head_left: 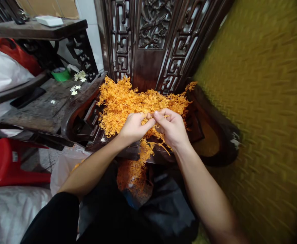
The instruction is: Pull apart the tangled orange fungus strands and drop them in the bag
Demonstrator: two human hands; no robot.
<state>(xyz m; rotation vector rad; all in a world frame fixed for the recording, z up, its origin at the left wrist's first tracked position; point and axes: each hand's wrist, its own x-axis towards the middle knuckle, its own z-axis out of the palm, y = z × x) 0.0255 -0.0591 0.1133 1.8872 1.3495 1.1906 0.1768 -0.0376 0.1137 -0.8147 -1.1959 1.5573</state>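
A large heap of orange artificial sprigs (123,101) lies on the seat of a dark carved wooden chair (148,64). Over the front of this heap, my left hand (135,127) and my right hand (171,127) meet, fingertips nearly touching. Both are closed on orange sprig pieces; a thin stem shows at the right fingers. Below the hands, a strand of orange sprigs (145,150) hangs over the seat's front edge. More orange bits cover a container (135,183) between the dark-clothed legs.
On the left are a wooden side surface (41,112) with green tape (61,74) and pale flowers (80,76), a red stool (8,162), white sacks (13,213) and a plastic bag (64,166). A yellow-green textured surface (260,101) borders the right.
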